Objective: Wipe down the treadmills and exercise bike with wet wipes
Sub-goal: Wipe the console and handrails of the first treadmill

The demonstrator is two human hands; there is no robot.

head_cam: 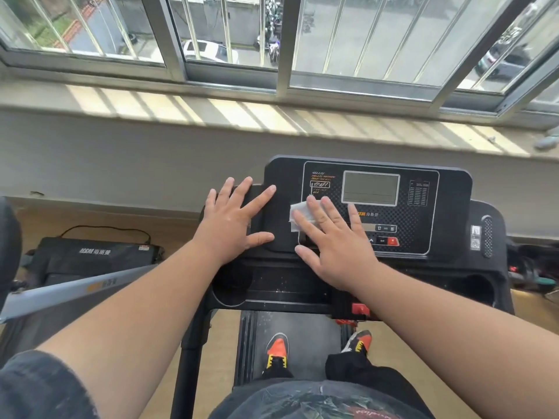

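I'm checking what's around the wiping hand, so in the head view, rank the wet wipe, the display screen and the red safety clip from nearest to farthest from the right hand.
1. wet wipe: under the right hand's fingers, on the console.
2. display screen: just beyond the fingertips, toward the window.
3. red safety clip: at the console's near edge, below the wrist, farthest by a modest margin.

A white wet wipe (298, 217) lies flat on the black treadmill console (447, 189).
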